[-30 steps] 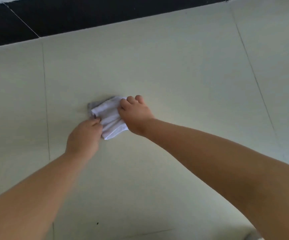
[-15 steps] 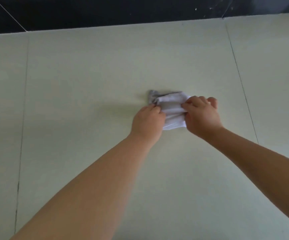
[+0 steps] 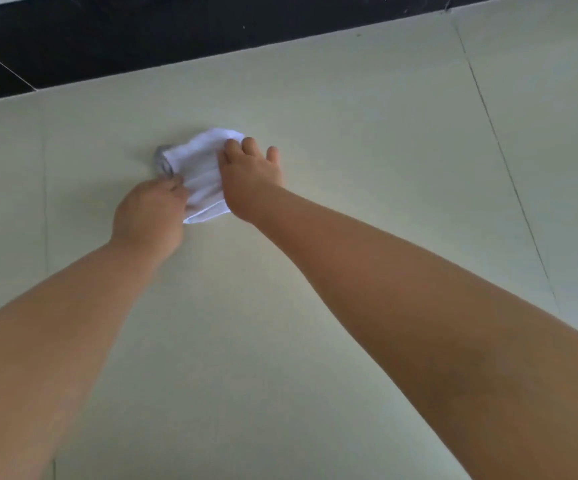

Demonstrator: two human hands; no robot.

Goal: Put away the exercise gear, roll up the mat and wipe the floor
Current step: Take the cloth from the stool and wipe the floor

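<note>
Two bare forearms enter from the bottom corners and reach forward and away over a pale, cream-green tiled floor, meeting at a small white cloth that lies on the tile about a third of the way down from the top, left of centre. The left hand sits at the cloth's near left edge with its fingers curled down onto the fabric, apparently gripping it; the fingertips are blurred, so the exact hold is hard to make out. The right hand lies flatter along the cloth's right side, fingers fairly straight and slightly spread, pressing it to the floor, with the outer fingers past the cloth's edge. A grey bunched part of the cloth pokes out at its far left corner, just beyond the left hand. Thin grout lines cross the floor, one slanting down the right side and a fainter one down the left. Farthest away, along the top, runs a black band that may be a skirting or darker tile. As a judgement, this is the floor-wiping stage, probably late in the job: no mat or exercise gear is in view, so those may already be put away, but that cannot be confirmed here. Whether the floor is damp, dirty or already clean cannot be told, nor how much remains to wipe.
</note>
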